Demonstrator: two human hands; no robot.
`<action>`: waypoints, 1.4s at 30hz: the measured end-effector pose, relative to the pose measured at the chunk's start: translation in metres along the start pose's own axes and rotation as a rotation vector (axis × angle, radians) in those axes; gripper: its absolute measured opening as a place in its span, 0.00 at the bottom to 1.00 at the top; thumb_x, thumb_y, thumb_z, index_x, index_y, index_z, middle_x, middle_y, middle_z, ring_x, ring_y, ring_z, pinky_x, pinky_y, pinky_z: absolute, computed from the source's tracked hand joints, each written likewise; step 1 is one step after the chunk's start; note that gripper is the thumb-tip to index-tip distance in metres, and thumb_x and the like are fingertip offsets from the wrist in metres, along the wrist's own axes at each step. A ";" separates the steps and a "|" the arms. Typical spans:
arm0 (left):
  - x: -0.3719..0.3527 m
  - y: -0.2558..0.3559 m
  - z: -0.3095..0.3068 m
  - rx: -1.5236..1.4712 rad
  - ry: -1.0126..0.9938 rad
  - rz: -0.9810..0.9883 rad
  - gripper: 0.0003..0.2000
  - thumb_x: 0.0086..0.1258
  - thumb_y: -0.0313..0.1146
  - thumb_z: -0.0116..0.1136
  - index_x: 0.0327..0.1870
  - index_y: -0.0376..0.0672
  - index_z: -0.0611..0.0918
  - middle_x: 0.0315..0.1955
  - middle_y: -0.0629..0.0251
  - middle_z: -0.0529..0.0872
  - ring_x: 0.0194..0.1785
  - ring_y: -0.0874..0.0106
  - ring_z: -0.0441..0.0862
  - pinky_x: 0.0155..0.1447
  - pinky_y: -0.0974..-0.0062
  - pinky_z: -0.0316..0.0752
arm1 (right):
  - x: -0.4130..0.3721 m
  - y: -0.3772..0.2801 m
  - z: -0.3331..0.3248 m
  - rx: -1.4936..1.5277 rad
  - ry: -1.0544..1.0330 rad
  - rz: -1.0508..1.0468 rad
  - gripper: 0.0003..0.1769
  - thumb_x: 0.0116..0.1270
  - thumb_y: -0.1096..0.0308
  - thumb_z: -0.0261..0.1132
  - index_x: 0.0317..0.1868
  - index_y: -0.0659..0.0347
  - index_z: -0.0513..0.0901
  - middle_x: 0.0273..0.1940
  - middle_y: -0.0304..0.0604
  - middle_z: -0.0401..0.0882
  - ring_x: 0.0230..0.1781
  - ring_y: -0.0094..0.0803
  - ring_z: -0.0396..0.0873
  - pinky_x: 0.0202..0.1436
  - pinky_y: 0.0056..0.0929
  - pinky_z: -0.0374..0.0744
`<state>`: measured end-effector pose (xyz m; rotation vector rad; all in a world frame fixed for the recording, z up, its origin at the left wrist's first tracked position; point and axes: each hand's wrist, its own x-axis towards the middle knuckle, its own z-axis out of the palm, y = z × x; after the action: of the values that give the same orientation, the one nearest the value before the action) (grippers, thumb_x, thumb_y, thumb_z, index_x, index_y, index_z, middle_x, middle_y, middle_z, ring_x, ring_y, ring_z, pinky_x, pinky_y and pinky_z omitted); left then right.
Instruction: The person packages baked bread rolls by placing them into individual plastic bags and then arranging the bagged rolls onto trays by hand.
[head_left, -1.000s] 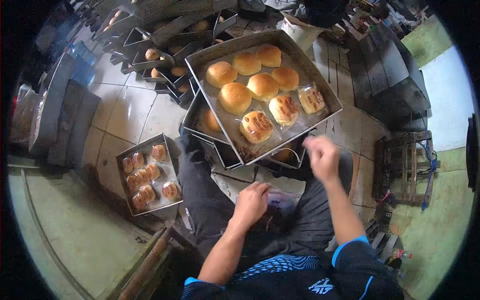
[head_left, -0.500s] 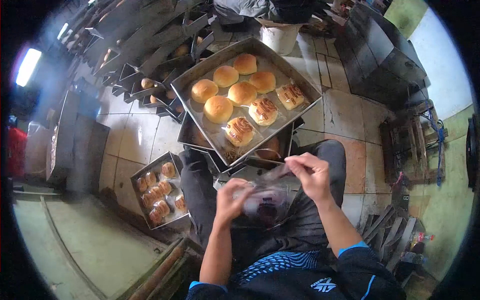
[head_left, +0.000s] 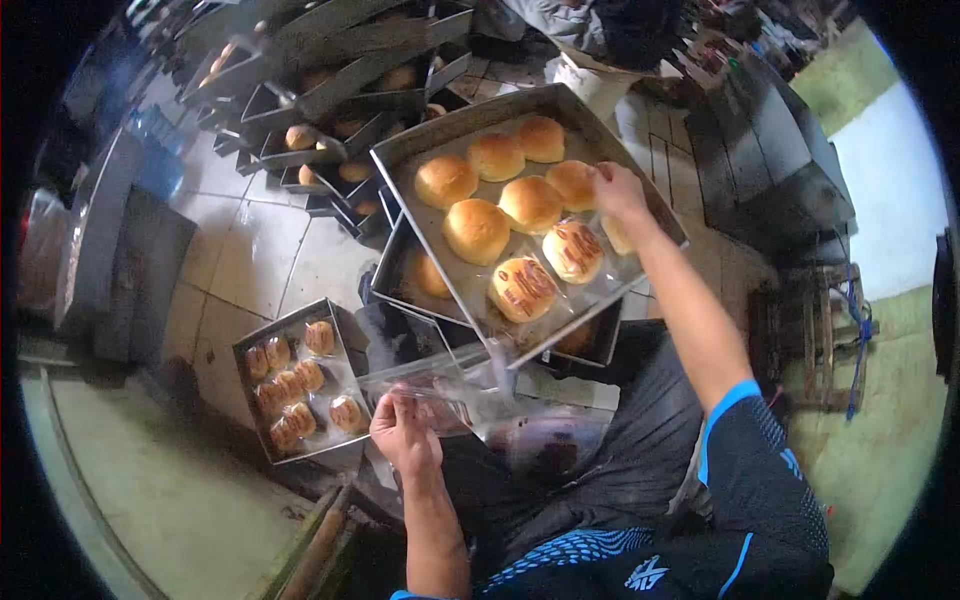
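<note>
Black short-sleeved shirt (head_left: 770, 500) with bright blue cuff trim (head_left: 722, 410), white chest logo (head_left: 645, 573); dark trousers (head_left: 640, 440)

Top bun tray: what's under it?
A second tray, with one bun showing at its left edge and another bun near the front. The top tray covers the rest.

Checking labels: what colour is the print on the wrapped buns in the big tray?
Dark reddish-brown on clear wrap, seen on the wrapped buns; head view.
</note>
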<state>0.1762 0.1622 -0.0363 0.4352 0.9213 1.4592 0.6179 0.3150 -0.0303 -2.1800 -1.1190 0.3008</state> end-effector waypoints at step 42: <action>-0.031 0.022 0.013 0.694 -0.052 0.288 0.09 0.75 0.30 0.66 0.45 0.33 0.87 0.28 0.73 0.86 0.31 0.84 0.80 0.37 0.85 0.75 | -0.294 -0.063 -0.093 1.333 -1.083 0.274 0.34 0.66 0.75 0.72 0.70 0.72 0.70 0.61 0.46 0.81 0.60 0.32 0.81 0.66 0.33 0.78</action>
<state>0.1754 0.1386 -0.0036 1.1487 1.3580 1.3391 0.4430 0.0676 0.0542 -0.8303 -0.6468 1.8540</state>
